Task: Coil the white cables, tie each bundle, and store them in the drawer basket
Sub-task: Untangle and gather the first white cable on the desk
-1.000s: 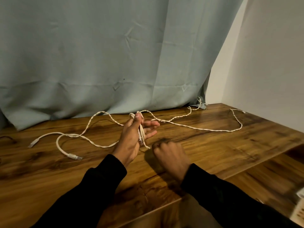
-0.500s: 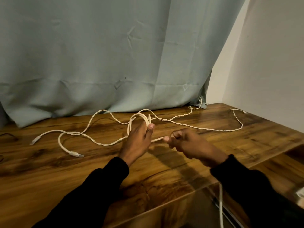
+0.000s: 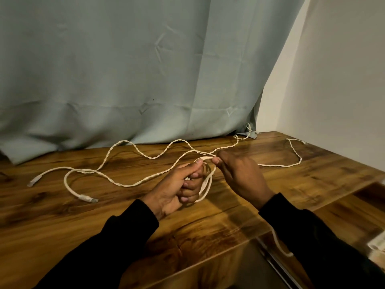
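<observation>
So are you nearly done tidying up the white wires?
Not nearly. Done: only a few loops, gripped in the left hand. In hand: the right hand pinches the white cable to lay another loop. Left: most of the twisted cable sprawls loose across the wooden table, nothing is tied, and no drawer basket is clearly in view.

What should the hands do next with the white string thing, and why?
Probably wrap one more loop: the right hand pinches the white cable and could lay it round the small coil the left hand grips. Most of the cable lies loose across the wooden table.
</observation>
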